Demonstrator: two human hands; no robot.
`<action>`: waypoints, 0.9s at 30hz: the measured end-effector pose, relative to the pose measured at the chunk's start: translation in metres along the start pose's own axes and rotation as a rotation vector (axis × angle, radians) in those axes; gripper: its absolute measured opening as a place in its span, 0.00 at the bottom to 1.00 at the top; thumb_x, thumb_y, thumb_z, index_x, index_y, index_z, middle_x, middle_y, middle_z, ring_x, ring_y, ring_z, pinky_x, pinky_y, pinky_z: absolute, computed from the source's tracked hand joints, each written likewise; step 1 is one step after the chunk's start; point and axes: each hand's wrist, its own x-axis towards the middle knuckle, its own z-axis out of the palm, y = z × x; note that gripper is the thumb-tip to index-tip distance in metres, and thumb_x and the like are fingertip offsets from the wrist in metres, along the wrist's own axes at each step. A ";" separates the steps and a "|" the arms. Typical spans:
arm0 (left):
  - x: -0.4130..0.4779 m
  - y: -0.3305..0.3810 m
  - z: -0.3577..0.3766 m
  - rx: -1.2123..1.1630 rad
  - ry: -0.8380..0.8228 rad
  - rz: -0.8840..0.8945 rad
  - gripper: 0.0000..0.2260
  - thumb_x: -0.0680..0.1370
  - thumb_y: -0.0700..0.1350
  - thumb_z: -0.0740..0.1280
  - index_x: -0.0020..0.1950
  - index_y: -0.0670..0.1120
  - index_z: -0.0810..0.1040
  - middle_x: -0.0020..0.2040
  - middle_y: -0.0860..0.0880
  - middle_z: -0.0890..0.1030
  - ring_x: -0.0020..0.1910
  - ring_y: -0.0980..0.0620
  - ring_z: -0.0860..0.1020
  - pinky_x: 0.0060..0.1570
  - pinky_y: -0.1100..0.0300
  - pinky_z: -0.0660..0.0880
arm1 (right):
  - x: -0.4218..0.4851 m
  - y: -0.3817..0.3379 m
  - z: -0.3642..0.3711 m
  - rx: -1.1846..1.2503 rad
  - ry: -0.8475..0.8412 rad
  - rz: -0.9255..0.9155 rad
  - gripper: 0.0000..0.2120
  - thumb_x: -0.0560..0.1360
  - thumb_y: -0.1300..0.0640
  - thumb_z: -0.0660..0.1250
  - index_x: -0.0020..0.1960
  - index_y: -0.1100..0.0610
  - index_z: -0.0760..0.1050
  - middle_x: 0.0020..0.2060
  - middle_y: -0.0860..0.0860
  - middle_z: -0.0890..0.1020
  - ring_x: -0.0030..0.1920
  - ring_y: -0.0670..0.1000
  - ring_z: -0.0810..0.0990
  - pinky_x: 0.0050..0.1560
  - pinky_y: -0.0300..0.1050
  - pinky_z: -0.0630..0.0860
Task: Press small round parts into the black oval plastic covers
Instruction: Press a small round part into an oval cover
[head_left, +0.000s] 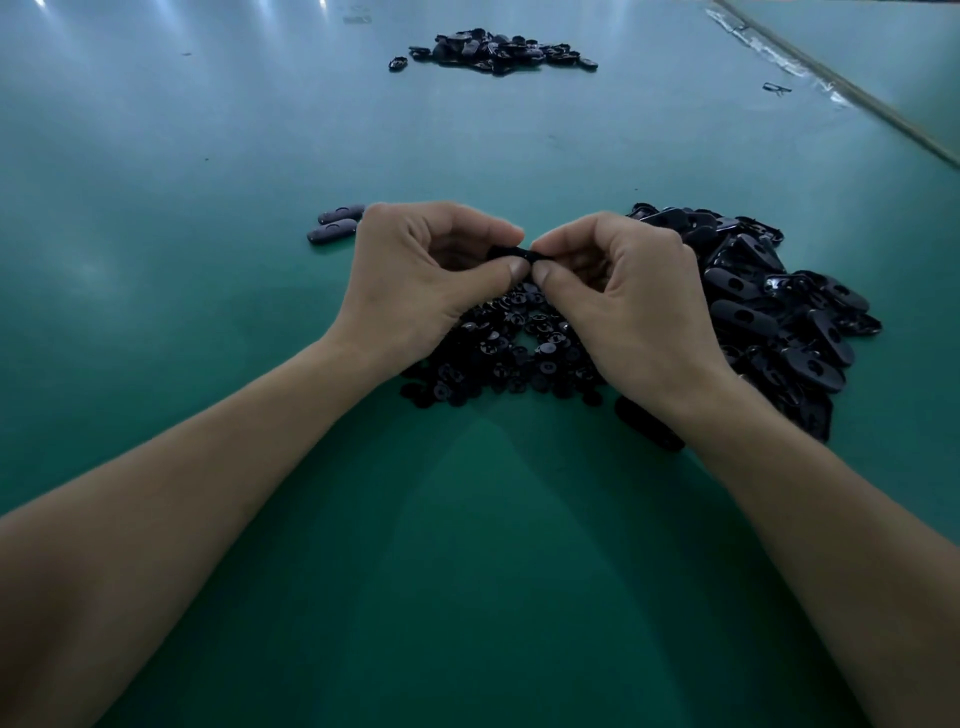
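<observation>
Both hands meet above a heap of small round black parts (509, 348) on the green table. My left hand (415, 280) and my right hand (628, 296) pinch one black oval cover (514, 253) between thumbs and forefingers; only a short dark strip of it shows between the fingertips. Whether a round part sits in it is hidden. A pile of black oval covers (779, 306) with round holes lies just right of my right hand.
Two oval covers (335, 223) lie side by side left of my left hand. One cover (649, 423) lies under my right wrist. Another black pile (493, 52) sits far back. A strip (831, 88) crosses the top right corner of the green table (467, 545).
</observation>
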 end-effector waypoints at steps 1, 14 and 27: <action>0.000 0.000 0.000 0.001 -0.001 0.000 0.11 0.71 0.34 0.77 0.44 0.49 0.83 0.36 0.59 0.85 0.36 0.62 0.82 0.42 0.68 0.78 | 0.000 0.000 0.000 0.002 -0.002 -0.001 0.07 0.75 0.61 0.72 0.47 0.49 0.80 0.37 0.39 0.82 0.37 0.35 0.79 0.42 0.28 0.73; 0.001 -0.001 -0.003 0.025 -0.047 0.044 0.10 0.72 0.36 0.77 0.44 0.51 0.84 0.39 0.57 0.86 0.37 0.59 0.83 0.43 0.63 0.80 | 0.001 0.002 -0.001 -0.008 -0.007 -0.008 0.08 0.74 0.62 0.72 0.46 0.49 0.81 0.36 0.40 0.82 0.36 0.37 0.79 0.43 0.31 0.75; -0.002 0.000 0.000 0.087 0.045 0.072 0.11 0.72 0.35 0.76 0.43 0.51 0.83 0.35 0.61 0.84 0.35 0.63 0.81 0.40 0.69 0.76 | -0.002 -0.001 -0.002 -0.157 0.022 -0.057 0.07 0.79 0.58 0.67 0.54 0.54 0.83 0.42 0.45 0.84 0.44 0.42 0.80 0.49 0.31 0.72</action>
